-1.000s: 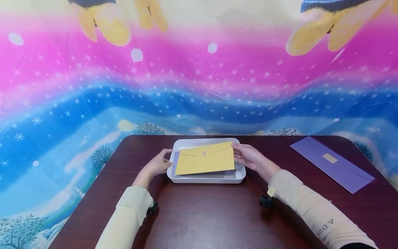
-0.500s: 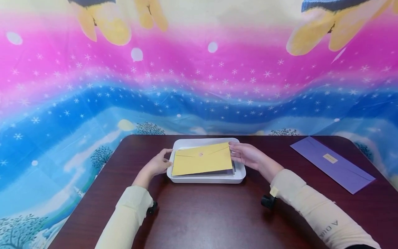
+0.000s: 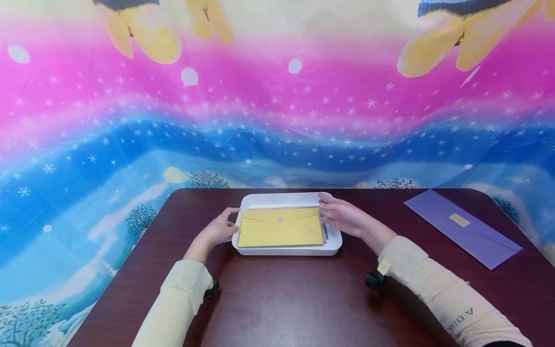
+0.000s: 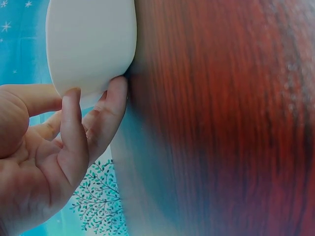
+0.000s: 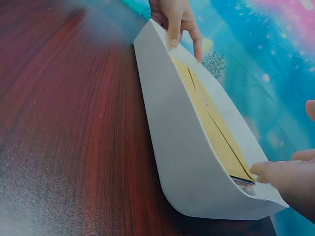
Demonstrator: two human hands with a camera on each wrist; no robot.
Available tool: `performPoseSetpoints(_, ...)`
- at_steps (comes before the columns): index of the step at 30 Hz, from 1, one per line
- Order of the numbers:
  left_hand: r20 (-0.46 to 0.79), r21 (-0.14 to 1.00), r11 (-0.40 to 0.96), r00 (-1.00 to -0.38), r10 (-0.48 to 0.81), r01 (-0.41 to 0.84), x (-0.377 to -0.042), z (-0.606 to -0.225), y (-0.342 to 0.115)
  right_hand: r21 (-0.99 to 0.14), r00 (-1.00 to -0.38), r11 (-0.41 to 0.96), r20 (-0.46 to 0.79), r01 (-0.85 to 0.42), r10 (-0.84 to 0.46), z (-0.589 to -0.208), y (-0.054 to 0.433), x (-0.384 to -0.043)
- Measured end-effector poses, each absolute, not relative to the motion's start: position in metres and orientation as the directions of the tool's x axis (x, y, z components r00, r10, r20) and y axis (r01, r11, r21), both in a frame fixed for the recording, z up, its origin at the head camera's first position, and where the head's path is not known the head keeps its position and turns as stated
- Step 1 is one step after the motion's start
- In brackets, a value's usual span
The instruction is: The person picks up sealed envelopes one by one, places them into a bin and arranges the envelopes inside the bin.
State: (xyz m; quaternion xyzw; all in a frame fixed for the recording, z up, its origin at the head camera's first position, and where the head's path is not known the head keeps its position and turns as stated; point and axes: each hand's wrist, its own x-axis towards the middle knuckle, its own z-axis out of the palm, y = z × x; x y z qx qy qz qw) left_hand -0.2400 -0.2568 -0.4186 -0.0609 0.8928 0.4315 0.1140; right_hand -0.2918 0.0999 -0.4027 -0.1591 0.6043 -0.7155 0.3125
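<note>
A white tray point(image 3: 286, 251) stands near the table's back edge. Inside it a yellow envelope point(image 3: 281, 233) with a small round seal lies flat on top of a stack, whose edges point(image 5: 242, 183) show beneath it in the right wrist view. My left hand point(image 3: 218, 228) grips the tray's left end, thumb and fingers over and against its wall point(image 4: 91, 44). At the envelope's right edge, over the tray, is my right hand point(image 3: 346, 218). Its fingers are loosely extended and hold nothing; a fingertip point(image 5: 259, 169) is at the envelope's corner, and whether it touches is unclear.
A long purple envelope point(image 3: 461, 226) with a pale label lies slantwise at the right of the dark wooden table point(image 3: 286, 299). A printed cloth point(image 3: 277, 120) with snowflakes hangs behind the table.
The yellow envelope has shifted left and dropped from a tilt to lie flat on the stack. My right hand has let go of its corner. My left hand keeps its place on the tray.
</note>
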Motion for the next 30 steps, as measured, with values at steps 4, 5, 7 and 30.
performPoseSetpoints(4,-0.255,0.761,0.616,-0.967,-0.008,-0.206,-0.240,-0.418,-0.257,-0.980,-0.747,-0.033,-0.129,0.198,-0.652,-0.402,0.099,-0.292)
performPoseSetpoints(5,-0.254,0.762,0.614,-0.967,-0.009,-0.206,-0.240,-0.418,-0.257,-0.984,-0.741,-0.016,-0.125,0.179,-0.659,-0.402,0.099,-0.292)
performPoseSetpoints(7,-0.253,0.763,0.613,-0.967,-0.008,-0.205,-0.240,-0.417,-0.256,-0.989,-0.728,0.017,-0.117,0.144,-0.675,-0.401,0.099,-0.292)
performPoseSetpoints(30,-0.251,0.759,0.620,-0.968,-0.001,-0.198,-0.239,-0.418,-0.257,-0.999,-0.780,0.053,-0.027,-0.009,-0.625,-0.372,0.149,-0.290)
